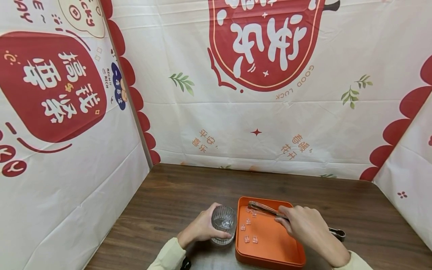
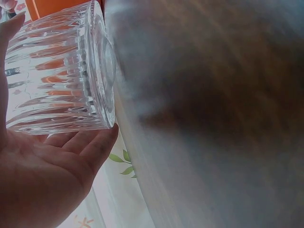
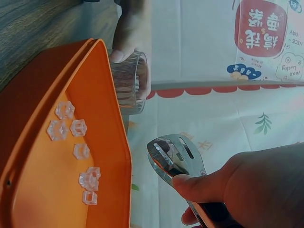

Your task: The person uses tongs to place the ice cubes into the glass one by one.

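Note:
My left hand (image 1: 204, 225) grips a ribbed clear glass (image 1: 223, 214) that stands on the table beside an orange tray (image 1: 273, 245). In the left wrist view the thumb and fingers wrap the glass's side. Something clear shows inside the glass, but reflections make it hard to tell. My right hand (image 1: 306, 225) holds metal tongs (image 1: 264, 208) over the tray, their slotted tips (image 3: 173, 153) close together; whether anything sits between them I cannot tell. Several small clear plastic pieces (image 1: 246, 239) lie along the tray's left part, on its floor.
The tray's raised rim (image 1: 236, 225) stands close to the glass. Brown wood-grain table (image 1: 175, 195) surrounds both. Printed white cloth (image 1: 216, 112) hangs behind the table and at both sides. A dark object (image 1: 186, 263) shows by the left sleeve.

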The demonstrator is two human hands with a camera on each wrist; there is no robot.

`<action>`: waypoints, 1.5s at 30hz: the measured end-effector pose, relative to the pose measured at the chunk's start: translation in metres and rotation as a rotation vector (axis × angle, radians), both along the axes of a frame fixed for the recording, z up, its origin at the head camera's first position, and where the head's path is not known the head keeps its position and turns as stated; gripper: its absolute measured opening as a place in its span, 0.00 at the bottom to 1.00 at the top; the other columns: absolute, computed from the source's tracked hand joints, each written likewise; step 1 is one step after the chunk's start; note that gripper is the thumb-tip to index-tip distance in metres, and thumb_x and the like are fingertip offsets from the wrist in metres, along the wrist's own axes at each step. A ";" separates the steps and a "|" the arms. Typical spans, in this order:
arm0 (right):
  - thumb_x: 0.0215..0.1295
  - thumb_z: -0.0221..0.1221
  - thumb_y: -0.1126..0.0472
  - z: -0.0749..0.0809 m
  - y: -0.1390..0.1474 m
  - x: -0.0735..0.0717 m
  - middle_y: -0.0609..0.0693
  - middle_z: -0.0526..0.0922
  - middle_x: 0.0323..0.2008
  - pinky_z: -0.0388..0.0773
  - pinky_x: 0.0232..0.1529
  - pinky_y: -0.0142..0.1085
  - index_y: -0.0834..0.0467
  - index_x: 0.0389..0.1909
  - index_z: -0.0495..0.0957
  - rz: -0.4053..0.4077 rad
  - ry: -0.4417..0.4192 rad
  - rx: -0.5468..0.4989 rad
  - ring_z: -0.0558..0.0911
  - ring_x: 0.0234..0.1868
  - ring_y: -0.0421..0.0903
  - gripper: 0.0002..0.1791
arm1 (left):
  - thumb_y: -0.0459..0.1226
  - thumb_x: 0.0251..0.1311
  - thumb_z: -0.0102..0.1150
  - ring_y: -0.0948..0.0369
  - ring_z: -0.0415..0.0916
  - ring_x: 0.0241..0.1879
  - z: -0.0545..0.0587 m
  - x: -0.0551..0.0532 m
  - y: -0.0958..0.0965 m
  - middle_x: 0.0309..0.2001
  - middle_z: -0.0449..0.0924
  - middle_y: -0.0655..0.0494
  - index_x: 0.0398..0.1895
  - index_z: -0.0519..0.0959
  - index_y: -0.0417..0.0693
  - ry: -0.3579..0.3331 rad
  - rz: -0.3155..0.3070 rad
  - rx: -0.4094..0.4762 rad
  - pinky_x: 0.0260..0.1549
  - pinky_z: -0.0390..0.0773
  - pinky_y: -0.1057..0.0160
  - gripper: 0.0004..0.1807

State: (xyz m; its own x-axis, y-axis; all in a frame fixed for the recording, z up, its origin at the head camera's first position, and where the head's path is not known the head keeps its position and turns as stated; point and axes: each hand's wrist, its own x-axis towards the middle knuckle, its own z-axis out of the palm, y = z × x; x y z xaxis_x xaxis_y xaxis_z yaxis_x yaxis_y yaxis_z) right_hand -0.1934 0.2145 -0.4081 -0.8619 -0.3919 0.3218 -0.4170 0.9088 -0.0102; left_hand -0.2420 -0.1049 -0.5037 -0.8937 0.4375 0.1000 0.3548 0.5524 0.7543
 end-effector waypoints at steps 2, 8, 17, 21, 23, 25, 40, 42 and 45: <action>0.60 0.66 0.46 0.001 -0.001 0.000 0.37 0.56 0.12 0.56 0.15 0.32 0.44 0.19 0.60 0.000 0.005 -0.001 0.58 0.13 0.36 0.23 | 0.55 0.37 0.81 0.59 0.80 0.43 0.000 0.000 0.000 0.44 0.82 0.55 0.59 0.68 0.56 -0.002 -0.002 0.001 0.42 0.78 0.63 0.45; 0.60 0.66 0.46 0.004 -0.004 0.000 0.37 0.56 0.12 0.56 0.14 0.32 0.44 0.19 0.61 0.006 0.016 -0.005 0.59 0.13 0.36 0.23 | 0.55 0.37 0.81 0.60 0.80 0.43 0.000 0.000 0.000 0.44 0.82 0.55 0.59 0.68 0.56 0.004 -0.001 0.000 0.42 0.78 0.63 0.45; 0.60 0.66 0.46 0.007 -0.009 0.000 0.37 0.56 0.12 0.55 0.14 0.32 0.44 0.19 0.60 0.015 0.024 -0.001 0.58 0.12 0.35 0.23 | 0.55 0.37 0.81 0.60 0.80 0.43 0.000 0.000 -0.001 0.45 0.82 0.55 0.60 0.68 0.56 -0.001 0.004 -0.005 0.43 0.78 0.62 0.45; 0.60 0.67 0.46 0.007 -0.011 0.000 0.37 0.55 0.12 0.54 0.14 0.32 0.44 0.19 0.60 0.018 0.027 -0.009 0.58 0.13 0.36 0.24 | 0.55 0.37 0.81 0.60 0.80 0.43 0.000 0.000 -0.001 0.45 0.82 0.55 0.60 0.67 0.56 -0.007 0.001 -0.005 0.42 0.78 0.63 0.45; 0.60 0.67 0.46 0.007 -0.012 0.000 0.37 0.55 0.12 0.54 0.14 0.32 0.44 0.19 0.60 0.020 0.035 -0.010 0.58 0.13 0.36 0.24 | 0.55 0.37 0.81 0.60 0.79 0.43 0.000 0.000 -0.001 0.45 0.82 0.55 0.60 0.67 0.56 -0.009 0.000 -0.005 0.42 0.78 0.63 0.45; 0.60 0.67 0.46 0.008 -0.013 -0.001 0.37 0.54 0.12 0.54 0.14 0.32 0.44 0.19 0.60 0.025 0.045 -0.008 0.58 0.13 0.36 0.24 | 0.55 0.37 0.81 0.61 0.79 0.43 0.000 0.000 -0.001 0.45 0.82 0.56 0.60 0.67 0.56 -0.009 -0.001 -0.005 0.42 0.78 0.63 0.45; 0.62 0.65 0.45 0.015 -0.030 -0.004 0.36 0.53 0.12 0.52 0.14 0.31 0.44 0.20 0.61 0.090 0.074 -0.021 0.56 0.13 0.34 0.23 | 0.54 0.37 0.81 0.63 0.79 0.42 0.001 -0.001 0.000 0.44 0.82 0.57 0.59 0.68 0.56 0.012 0.001 0.000 0.42 0.78 0.64 0.45; 0.62 0.66 0.45 0.015 -0.033 -0.004 0.36 0.53 0.12 0.52 0.15 0.31 0.44 0.20 0.61 0.097 0.072 -0.023 0.56 0.13 0.34 0.23 | 0.54 0.37 0.81 0.63 0.79 0.42 0.001 0.000 -0.001 0.44 0.82 0.57 0.59 0.68 0.57 0.013 0.002 -0.003 0.42 0.78 0.64 0.45; 0.62 0.65 0.45 0.015 -0.035 -0.004 0.36 0.53 0.13 0.53 0.14 0.31 0.44 0.20 0.61 0.103 0.079 -0.023 0.56 0.13 0.34 0.23 | 0.54 0.37 0.81 0.62 0.79 0.42 0.001 0.000 -0.001 0.44 0.82 0.57 0.59 0.68 0.57 0.014 0.000 -0.002 0.42 0.78 0.64 0.45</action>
State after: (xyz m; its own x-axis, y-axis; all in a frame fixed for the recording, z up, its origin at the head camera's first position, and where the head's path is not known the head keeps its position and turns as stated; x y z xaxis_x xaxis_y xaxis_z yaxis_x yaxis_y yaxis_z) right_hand -0.1975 0.1794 -0.3927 -0.7890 -0.4690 0.3970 -0.5087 0.8609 0.0062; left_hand -0.2417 -0.1060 -0.5027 -0.8922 0.4378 0.1110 0.3651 0.5542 0.7481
